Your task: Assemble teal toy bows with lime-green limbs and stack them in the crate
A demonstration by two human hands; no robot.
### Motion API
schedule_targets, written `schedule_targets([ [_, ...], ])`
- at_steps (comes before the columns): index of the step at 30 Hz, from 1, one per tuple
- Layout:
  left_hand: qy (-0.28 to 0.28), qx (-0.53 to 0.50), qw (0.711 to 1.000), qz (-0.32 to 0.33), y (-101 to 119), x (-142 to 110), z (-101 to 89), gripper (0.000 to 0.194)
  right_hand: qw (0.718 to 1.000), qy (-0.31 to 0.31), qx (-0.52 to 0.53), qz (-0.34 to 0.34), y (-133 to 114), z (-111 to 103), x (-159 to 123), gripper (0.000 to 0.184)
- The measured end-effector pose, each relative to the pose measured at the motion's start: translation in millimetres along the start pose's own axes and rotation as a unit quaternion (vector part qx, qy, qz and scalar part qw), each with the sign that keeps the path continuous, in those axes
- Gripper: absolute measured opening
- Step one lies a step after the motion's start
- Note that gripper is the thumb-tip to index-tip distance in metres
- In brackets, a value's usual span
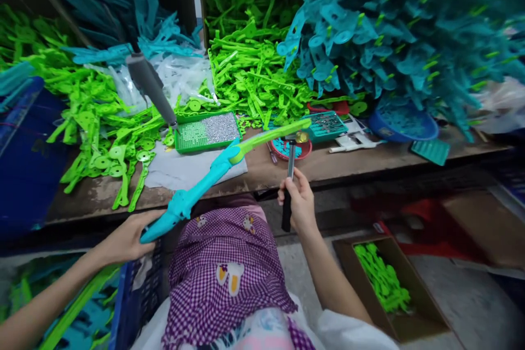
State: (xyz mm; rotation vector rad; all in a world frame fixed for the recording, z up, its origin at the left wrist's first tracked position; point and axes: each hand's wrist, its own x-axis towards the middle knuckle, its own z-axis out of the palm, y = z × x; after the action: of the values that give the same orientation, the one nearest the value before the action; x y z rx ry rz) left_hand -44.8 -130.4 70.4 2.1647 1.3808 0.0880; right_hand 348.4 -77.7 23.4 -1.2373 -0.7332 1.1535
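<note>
My left hand (130,236) is closed on the lower end of a long jointed plastic arm, with a teal handle section (203,181) and a thin lime-green blade section (273,135). It slants up and to the right over the workbench. In my right hand (301,197) is a small hammer (291,161) with a black grip, metal shaft and yellowish tip, held upright. The hammer's head is close to the green end; whether they touch I cannot tell. Below the arm lie a grey cloth (164,167) and a green tray (207,147) of small metal screws.
A grey electric screwdriver (150,85) hangs over the tray. Lime-green parts (246,65) and teal parts (361,27) are heaped at the back. A red bowl (305,155), teal tray (328,127) and blue bowl (406,126) stand rightward. A cardboard box (426,320) sits low right.
</note>
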Motion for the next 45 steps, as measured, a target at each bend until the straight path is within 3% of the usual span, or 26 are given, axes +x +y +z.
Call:
schedule_targets([
  [5,-0.024,0.092,0.995,-0.013,-19,-33,21.3,0.057,0.992,0.048,-0.118,0.021,45,-30,-31,0.065],
  [8,-0.029,0.197,0.980,-0.007,-26,-31,32.6,0.057,0.976,0.080,-0.204,0.007,59,-46,-48,0.065],
  [11,-0.038,0.276,0.960,0.022,-25,-17,35.4,0.058,0.940,0.097,-0.323,-0.049,56,-52,-55,0.062],
  [15,-0.039,0.312,0.948,0.045,-15,4,35.0,0.061,0.880,0.032,-0.458,-0.119,45,-47,-49,0.053],
  [18,-0.041,0.324,0.943,0.057,-10,11,35.3,0.062,0.860,-0.023,-0.491,-0.140,47,-42,-40,0.050],
  [23,-0.052,0.336,0.938,0.067,-5,12,36.3,0.061,0.844,-0.054,-0.514,-0.144,51,-42,-31,0.050],
  [34,-0.063,0.351,0.932,0.065,7,21,41.2,0.059,0.820,-0.082,-0.553,-0.123,19,-53,-29,0.049],
  [40,-0.055,0.334,0.939,0.055,8,20,40.4,0.059,0.822,-0.025,-0.538,-0.184,18,-51,-32,0.051],
  [43,-0.057,0.311,0.948,0.049,10,21,39.9,0.060,0.826,-0.062,-0.544,-0.131,27,-51,-32,0.050],
  [45,-0.062,0.297,0.952,0.048,10,22,38.1,0.061,0.852,-0.060,-0.512,-0.092,27,-52,-32,0.050],
])
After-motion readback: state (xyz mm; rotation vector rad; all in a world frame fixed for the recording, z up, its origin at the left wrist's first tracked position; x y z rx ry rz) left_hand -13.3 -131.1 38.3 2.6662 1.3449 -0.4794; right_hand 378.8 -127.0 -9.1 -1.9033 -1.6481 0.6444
